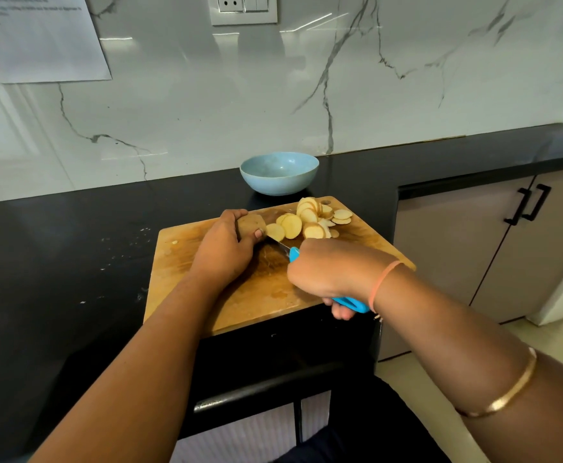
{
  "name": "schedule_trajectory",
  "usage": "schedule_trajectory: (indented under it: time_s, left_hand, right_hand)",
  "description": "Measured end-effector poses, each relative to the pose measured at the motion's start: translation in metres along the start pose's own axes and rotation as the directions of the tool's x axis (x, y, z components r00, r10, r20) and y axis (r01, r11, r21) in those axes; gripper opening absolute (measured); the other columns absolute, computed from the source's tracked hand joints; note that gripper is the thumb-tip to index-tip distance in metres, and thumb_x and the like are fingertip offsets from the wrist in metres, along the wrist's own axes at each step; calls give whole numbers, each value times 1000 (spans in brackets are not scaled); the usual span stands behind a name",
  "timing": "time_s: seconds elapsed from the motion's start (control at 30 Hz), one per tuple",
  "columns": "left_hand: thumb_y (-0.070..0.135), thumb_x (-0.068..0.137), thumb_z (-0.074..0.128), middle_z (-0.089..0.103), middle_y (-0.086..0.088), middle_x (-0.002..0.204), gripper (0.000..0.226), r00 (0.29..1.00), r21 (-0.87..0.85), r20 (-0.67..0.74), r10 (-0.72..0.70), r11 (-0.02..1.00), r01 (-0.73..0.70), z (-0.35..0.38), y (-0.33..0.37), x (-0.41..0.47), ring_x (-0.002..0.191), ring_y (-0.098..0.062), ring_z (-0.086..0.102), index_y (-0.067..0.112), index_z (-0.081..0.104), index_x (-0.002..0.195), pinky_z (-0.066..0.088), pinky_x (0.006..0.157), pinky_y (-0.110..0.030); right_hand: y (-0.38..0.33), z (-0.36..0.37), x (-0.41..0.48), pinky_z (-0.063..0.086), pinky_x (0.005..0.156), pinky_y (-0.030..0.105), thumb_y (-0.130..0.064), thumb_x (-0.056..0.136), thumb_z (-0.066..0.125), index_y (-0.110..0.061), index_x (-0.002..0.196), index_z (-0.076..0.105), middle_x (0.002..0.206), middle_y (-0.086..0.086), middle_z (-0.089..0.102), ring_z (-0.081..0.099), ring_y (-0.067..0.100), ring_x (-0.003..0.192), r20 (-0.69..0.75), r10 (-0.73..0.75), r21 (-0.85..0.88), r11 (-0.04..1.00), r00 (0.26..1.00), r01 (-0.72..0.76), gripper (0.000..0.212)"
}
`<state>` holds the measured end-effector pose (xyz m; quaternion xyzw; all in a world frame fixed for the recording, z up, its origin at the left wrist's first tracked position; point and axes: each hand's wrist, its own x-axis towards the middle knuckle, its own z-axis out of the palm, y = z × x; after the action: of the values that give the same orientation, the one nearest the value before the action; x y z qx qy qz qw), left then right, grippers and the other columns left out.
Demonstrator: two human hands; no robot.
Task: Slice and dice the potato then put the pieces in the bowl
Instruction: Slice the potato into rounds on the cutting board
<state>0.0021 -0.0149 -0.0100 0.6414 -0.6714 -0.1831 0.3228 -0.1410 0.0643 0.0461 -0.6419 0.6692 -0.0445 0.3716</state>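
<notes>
A wooden cutting board (186, 262) lies on the black counter. My left hand (223, 248) grips the uncut end of a brown potato (250, 223) on the board. My right hand (327, 275) holds a knife by its blue handle (350, 302), and the blade (282, 244) lies just right of the potato's cut face. Several round potato slices (310, 220) lie piled to the right of the blade. A light blue bowl (279, 173) stands behind the board, and nothing shows inside it.
The black counter (73, 248) runs left and back to a marble wall with a paper sheet (36, 35) and a socket (243, 8). Grey cabinet doors with black handles (530, 203) stand at the right. White crumbs dot the counter left of the board.
</notes>
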Motion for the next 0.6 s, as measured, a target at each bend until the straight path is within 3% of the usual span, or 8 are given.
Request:
schedule_trajectory:
  time_s: [0.13, 0.23, 0.4, 0.53, 0.6]
  left_hand:
    - [32, 93, 58, 55, -1, 126, 53, 1000, -8, 14, 16, 1000, -16, -3, -2, -3, 88, -7, 50, 22, 37, 141, 45, 74, -21]
    - [31, 91, 61, 53, -1, 132, 54, 999, -18, 11, 36, 999, -36, -5, -3, -4, 97, -7, 46, 22, 40, 139, 43, 83, -24]
    - [32, 90, 63, 52, -1, 132, 56, 1000, -22, 8, 15, 1000, -14, -4, -2, -4, 98, -8, 46, 21, 40, 139, 42, 80, -22]
    - [34, 88, 64, 52, -2, 133, 59, 1000, -18, 5, -9, 1000, 9, -3, -3, -3, 100, -9, 47, 19, 39, 139, 42, 80, -22]
    - [34, 89, 64, 53, -2, 132, 58, 1000, -18, 5, -7, 1000, 7, -3, -3, -2, 97, -8, 46, 19, 39, 139, 42, 78, -21]
  right_hand:
    - [9, 0, 4, 39, 39, 16, -25, 99, 39, -17, 110, 34, 72, 9, 49, 46, 15, 48, -91, 31, 83, 996, 995, -23, 14]
    - [12, -1, 16, 44, 44, 19, -33, 99, 40, -16, 106, 35, 63, 6, 51, 48, 14, 43, -138, 15, 225, 974, 990, 17, 19]
    - [5, 6, 29, 40, 35, 15, -37, 98, 40, -18, 112, 37, 63, 6, 51, 45, 10, 32, -120, -34, 329, 941, 992, 73, 23]
    - [3, 10, 31, 39, 37, 14, -40, 99, 41, -9, 79, 42, 44, 4, 50, 44, 10, 28, 13, 41, 405, 913, 999, -43, 37]
    - [-3, 7, 29, 39, 40, 17, -37, 100, 40, -14, 74, 37, 54, 6, 50, 45, 13, 38, -1, 61, 380, 923, 998, -56, 34]
